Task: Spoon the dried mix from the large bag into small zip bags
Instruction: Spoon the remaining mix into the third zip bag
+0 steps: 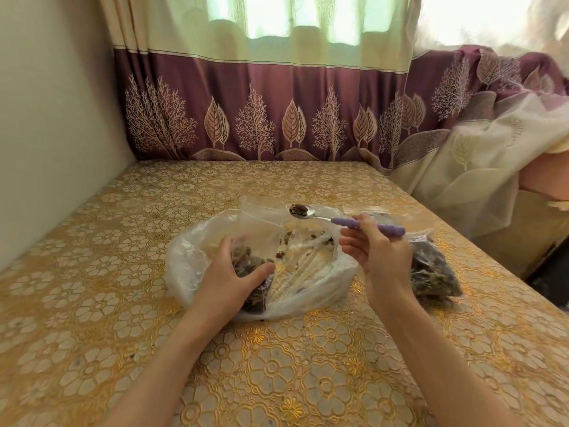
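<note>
The dried mix sits heaped in the bowl of the spoon, lifted over the far side of the large bag, which lies slumped and open in the middle of the table. More of it shows dark through the small zip bag that the left hand grasps, fingers and thumb curled round its filled lower part while its clear upper half stands up towards the spoon. The right hand pinches the purple handle, fingers wrapped under it, the bowl held level.

By the look of it, this is the carry: a spoonful taken and on its way to the small bag's mouth. I cannot tell whether that mouth is gaping or flat, the plastic being so clear. The next move would want the spoon kept flat until its tip is inside the opening, then tipped, with the left hand propping the mouth wide.

Just beside the right wrist, partly behind it, lies a filled zip bag, seemingly done. It crowds that forearm a little. A few loose bits lie scattered inside the large bag, and limp plastic folds near the spoon's path could catch it. A patterned curtain hangs behind the table
</note>
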A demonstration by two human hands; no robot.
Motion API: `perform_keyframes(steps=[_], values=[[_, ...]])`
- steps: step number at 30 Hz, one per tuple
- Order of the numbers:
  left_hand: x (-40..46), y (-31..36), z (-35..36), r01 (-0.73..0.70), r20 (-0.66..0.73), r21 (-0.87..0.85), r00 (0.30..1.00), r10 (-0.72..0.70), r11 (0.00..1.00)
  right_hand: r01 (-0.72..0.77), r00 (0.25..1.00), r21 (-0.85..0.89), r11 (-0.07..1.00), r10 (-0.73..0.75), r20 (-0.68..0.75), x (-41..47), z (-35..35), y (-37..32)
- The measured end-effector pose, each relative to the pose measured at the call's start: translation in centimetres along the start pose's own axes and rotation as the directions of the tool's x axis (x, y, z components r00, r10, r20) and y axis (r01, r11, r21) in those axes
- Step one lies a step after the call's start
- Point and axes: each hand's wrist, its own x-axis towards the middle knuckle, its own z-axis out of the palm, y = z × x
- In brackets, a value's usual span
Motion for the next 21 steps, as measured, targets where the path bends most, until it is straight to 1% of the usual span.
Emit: perform_keyframes(steps=[5, 9, 12, 14, 17, 20, 21], values=[[0.1, -0.1, 0.0, -0.002, -0.003, -0.002, 1.000, 0.002, 1.000, 0.162, 0.981, 0.031, 0.986, -0.165, 0.105, -0.8, 0.8, -1.6], [0.1, 0.0, 0.0, -0.010, -0.008, -0.006, 1.000, 0.010, 1.000, 0.254, 0.935, 0.020, 0.967, -0.251, 0.252, -1.8, 1.3, -2.3], [0.2, 0.1, 0.1, -0.012, -0.014, -0.023, 1.000, 0.012, 1.000, 0.277, 0.899, 0.004, 0.961, -0.261, 0.352, -2.1, 1.4, -2.3], [0.2, 0.1, 0.2, -0.003, -0.012, -0.048, 1.000, 0.002, 0.999, 0.264, 0.891, 0.000, 0.965, -0.243, 0.384, -2.1, 1.3, -2.2], [0.1, 0.2, 0.2, -0.011, -0.020, -0.054, 1.000, 0.010, 0.998, 0.240, 0.901, 0.040, 0.970, -0.238, 0.362, -1.8, 1.2, -2.1], [0.0, 0.3, 0.1, -0.015, -0.048, -0.057, 0.999, 0.013, 0.998, 0.205, 0.947, 0.081, 0.975, -0.218, 0.234, -1.2, 1.0, -2.0], [0.0, 0.4, 0.1, -0.013, -0.060, -0.060, 0.998, 0.009, 0.998, 0.188, 0.961, 0.070, 0.980, -0.198, 0.194, -0.9, 0.7, -1.8]])
